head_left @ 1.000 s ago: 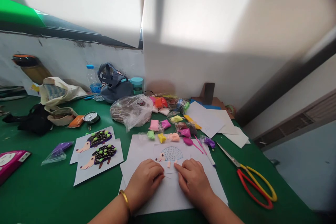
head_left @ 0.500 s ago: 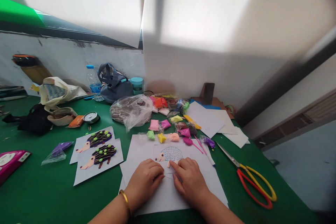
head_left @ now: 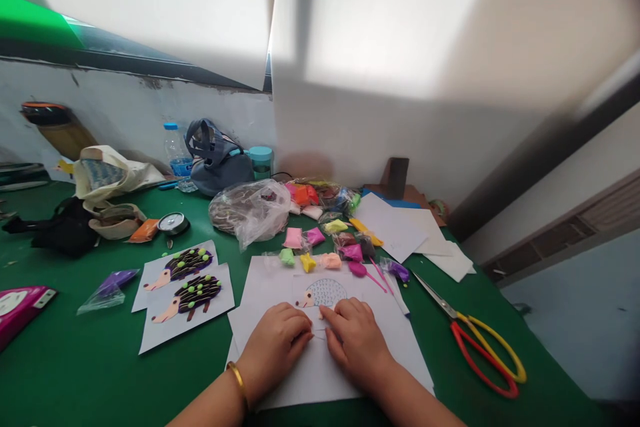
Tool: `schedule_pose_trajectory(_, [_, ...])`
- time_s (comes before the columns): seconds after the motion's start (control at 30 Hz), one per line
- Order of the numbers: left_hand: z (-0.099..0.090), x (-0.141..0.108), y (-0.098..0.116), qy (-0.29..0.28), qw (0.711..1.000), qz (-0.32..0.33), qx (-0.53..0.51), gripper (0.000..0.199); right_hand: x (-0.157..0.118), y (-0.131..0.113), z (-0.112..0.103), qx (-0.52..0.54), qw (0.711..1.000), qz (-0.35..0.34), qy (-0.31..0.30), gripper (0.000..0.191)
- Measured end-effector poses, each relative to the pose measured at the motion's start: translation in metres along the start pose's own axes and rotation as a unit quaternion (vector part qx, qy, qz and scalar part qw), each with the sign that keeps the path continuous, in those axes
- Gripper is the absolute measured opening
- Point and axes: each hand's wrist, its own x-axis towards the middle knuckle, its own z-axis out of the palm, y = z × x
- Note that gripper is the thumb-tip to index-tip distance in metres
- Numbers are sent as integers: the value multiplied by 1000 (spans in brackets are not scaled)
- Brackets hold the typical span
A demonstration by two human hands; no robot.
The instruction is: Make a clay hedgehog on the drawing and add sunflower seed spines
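Though stubby, clay [head_left: 321,315] under right hand [head_left: 356,340].

The right hand [head_left: 357,343] presses an extended index finger just below the blue-outlined hedgehog drawing [head_left: 325,293] on white paper, while the left hand [head_left: 280,343], with a gold bangle [head_left: 237,380] at its wrist, rests on the white paper sheets [head_left: 320,373]. Red-and-yellow-handled metal scissors [head_left: 465,323] lie open to the right on the green table [head_left: 90,373].

The right hand [head_left: 357,343] hides the drawn hedgehog's [head_left: 325,293] legs; the pink box [head_left: 23,313] at the table's [head_left: 100,373] left edge is cut off.
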Motion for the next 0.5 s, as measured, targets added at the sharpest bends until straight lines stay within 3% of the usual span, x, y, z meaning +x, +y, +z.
schedule_pose_trajectory(0.5, [-2, 1, 1, 7, 1000, 6, 4, 10, -4, -6, -5, -10, 998, -45, 37, 29])
